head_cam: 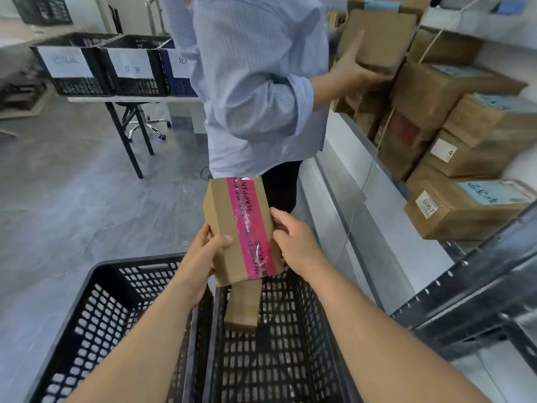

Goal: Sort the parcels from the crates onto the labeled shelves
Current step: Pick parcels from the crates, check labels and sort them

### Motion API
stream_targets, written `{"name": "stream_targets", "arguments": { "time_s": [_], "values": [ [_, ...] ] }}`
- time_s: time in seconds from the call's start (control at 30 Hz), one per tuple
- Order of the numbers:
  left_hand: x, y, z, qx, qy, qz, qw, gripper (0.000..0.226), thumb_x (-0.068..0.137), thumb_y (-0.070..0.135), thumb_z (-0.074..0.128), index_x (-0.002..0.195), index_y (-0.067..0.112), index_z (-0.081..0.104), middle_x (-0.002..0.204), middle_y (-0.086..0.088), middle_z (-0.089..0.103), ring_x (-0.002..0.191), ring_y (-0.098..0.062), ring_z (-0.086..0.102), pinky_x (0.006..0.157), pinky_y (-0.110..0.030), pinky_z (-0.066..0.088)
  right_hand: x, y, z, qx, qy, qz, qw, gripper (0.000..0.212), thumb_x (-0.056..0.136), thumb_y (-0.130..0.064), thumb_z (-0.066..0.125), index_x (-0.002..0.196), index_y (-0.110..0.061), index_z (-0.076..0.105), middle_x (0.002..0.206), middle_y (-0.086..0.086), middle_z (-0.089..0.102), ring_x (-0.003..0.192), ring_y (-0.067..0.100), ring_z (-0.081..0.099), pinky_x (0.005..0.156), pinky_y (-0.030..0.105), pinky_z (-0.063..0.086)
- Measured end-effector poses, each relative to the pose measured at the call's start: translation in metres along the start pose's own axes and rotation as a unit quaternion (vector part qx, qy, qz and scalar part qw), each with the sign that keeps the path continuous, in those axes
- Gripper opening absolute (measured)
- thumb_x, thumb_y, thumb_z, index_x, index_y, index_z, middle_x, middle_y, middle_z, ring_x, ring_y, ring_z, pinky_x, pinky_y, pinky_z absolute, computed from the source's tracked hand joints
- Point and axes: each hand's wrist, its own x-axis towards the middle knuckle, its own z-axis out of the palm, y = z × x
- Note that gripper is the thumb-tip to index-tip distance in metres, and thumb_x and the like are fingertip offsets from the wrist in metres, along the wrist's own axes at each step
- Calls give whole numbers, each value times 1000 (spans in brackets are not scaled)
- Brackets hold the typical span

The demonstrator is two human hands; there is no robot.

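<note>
I hold a brown cardboard parcel (232, 225) sealed with a pink printed tape, above two black plastic crates. My left hand (203, 257) grips its lower left edge, thumb across the front. My right hand (293, 239) grips its right edge. A smaller brown parcel (244, 306) lies in the right crate (313, 330) just under the held one. The left crate (110, 301) shows no parcel inside. Metal shelves (436, 274) on the right carry several stacked brown boxes (465, 207) with white and blue labels.
Another person in a light blue shirt (255, 82) stands close ahead, a hand on a box (377, 39) at the shelf. Labelled black crates (101, 65) sit on a table at the back left, with an office chair base (148, 126) beneath. Grey floor lies to the left.
</note>
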Motion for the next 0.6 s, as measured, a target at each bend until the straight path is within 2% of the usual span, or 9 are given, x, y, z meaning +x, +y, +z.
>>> {"name": "stream_targets", "arguments": {
  "time_s": [0.13, 0.2, 0.3, 0.33, 0.4, 0.5, 0.53, 0.6],
  "values": [
    [-6, -5, 0, -76, 20, 8, 997, 32, 93, 21, 51, 125, 25, 54, 111, -6, 66, 98, -20, 61, 80, -40, 50, -2, -5, -3, 21, -19, -10, 1000, 48, 95, -18, 52, 142, -27, 47, 138, -4, 53, 124, 11, 50, 106, 41, 44],
    [-7, -5, 0, -90, 38, 5, 995, 31, 97, 11, 50, 126, 21, 53, 111, -7, 68, 101, -22, 63, 81, -42, 52, -5, -5, -3, 22, -26, -11, 999, 48, 97, -18, 50, 142, -31, 45, 138, -5, 51, 121, 9, 50, 104, 38, 45],
    [-11, -4, 1, -52, 40, 16, 998, 36, 92, 19, 59, 127, 22, 54, 112, -4, 68, 106, -20, 64, 86, -43, 52, -12, -8, -3, 6, -29, -19, 999, 46, 100, -14, 42, 143, -31, 44, 141, -7, 47, 120, 4, 44, 102, 28, 40],
    [-13, -3, 2, -37, 30, 19, 999, 42, 86, 27, 65, 126, 23, 54, 113, -3, 68, 107, -20, 64, 88, -43, 52, -15, -11, -2, 5, -32, -23, 999, 45, 101, -12, 40, 142, -30, 45, 142, -7, 46, 124, 5, 42, 105, 30, 39],
    [-12, -1, 4, -8, 23, 15, 1000, 70, 70, 45, 76, 129, 23, 46, 119, -2, 64, 108, -20, 63, 93, -45, 50, -20, -17, 1, -10, -35, -35, 999, 46, 101, -11, 37, 142, -29, 46, 145, -4, 44, 132, 11, 39, 110, 34, 36],
    [-4, 0, 7, 25, 56, 0, 998, 120, 48, 64, 85, 143, 29, 19, 133, 0, 51, 118, -20, 56, 100, -50, 45, -23, -28, 8, -25, -52, -61, 996, 55, 98, -6, 34, 150, -27, 32, 149, -6, 43, 139, 10, 34, 115, 35, 29],
    [-1, 0, 7, 35, 74, -4, 997, 132, 43, 69, 85, 145, 33, 10, 139, -1, 46, 123, -22, 51, 103, -52, 42, -23, -30, 10, -31, -60, -64, 996, 58, 98, -6, 34, 152, -27, 27, 151, -7, 41, 141, 10, 31, 117, 38, 28],
    [3, 0, 5, 57, 109, 3, 992, 139, 36, 73, 84, 144, 36, 6, 146, -3, 37, 129, -25, 45, 104, -54, 40, -22, -32, 12, -42, -71, -61, 995, 61, 98, -8, 33, 153, -29, 20, 153, -9, 37, 143, 11, 28, 117, 43, 28]
  ]
}}
